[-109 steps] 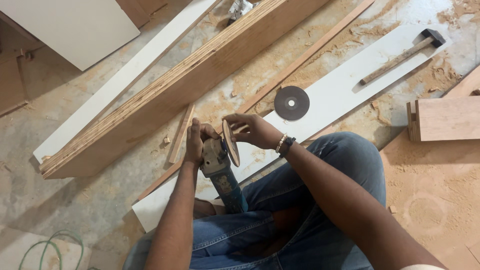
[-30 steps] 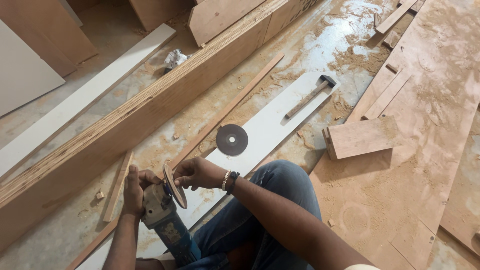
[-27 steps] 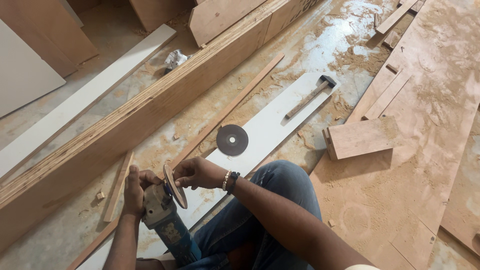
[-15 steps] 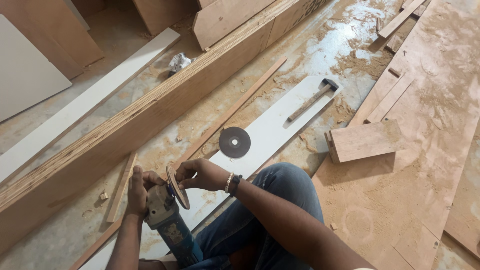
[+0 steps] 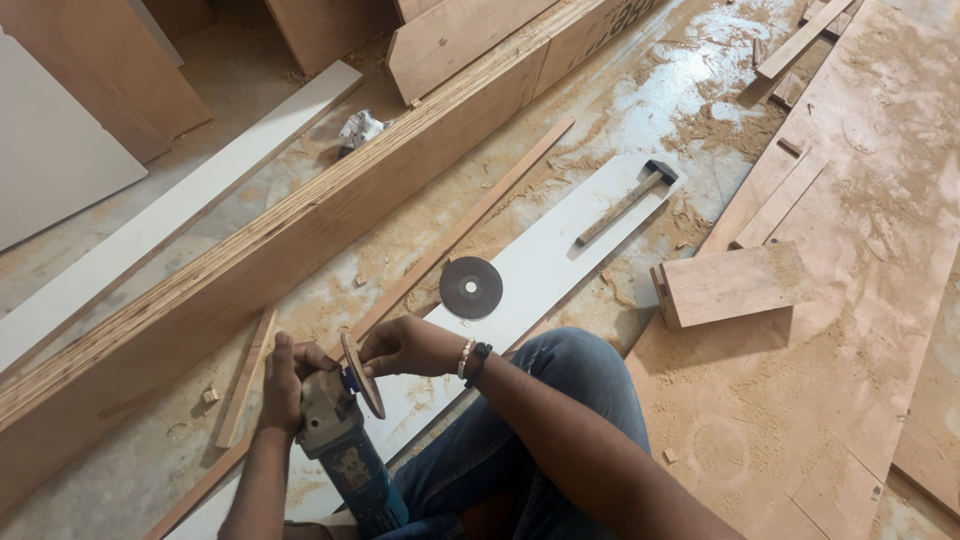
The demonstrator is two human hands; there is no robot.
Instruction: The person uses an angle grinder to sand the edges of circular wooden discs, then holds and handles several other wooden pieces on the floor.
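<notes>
Left hand: your left hand is wrapped around the head of the grinder, low in the frame and left of the middle. Its fingers are curled tight on the tool.
Right hand: your right hand is at the round disc on the front of the grinder. Its fingers are bent in and pinch the disc near its middle.
Where the tool is: the blue grinder body points down toward your knee, and the disc stands on its edge between your two hands.
Spare disc: a dark flat disc lies on the long white board, just above your right hand in the frame.
Slip risk: I think the disc could turn under your fingers and scrape them, because its edge is thin and your hold is small.
Power risk: I cannot see the cord or the switch. If the tool has power and you bump the switch, the disc could spin right at your hand.
Loose risk: if the disc sits crooked or loose, it may wobble or fly off.
Floor risk: sawdust and wood strips lie all over the floor, so small parts could drop and get lost.
Hammer: the hammer lies farther up the white board, well apart from your hands.
</notes>
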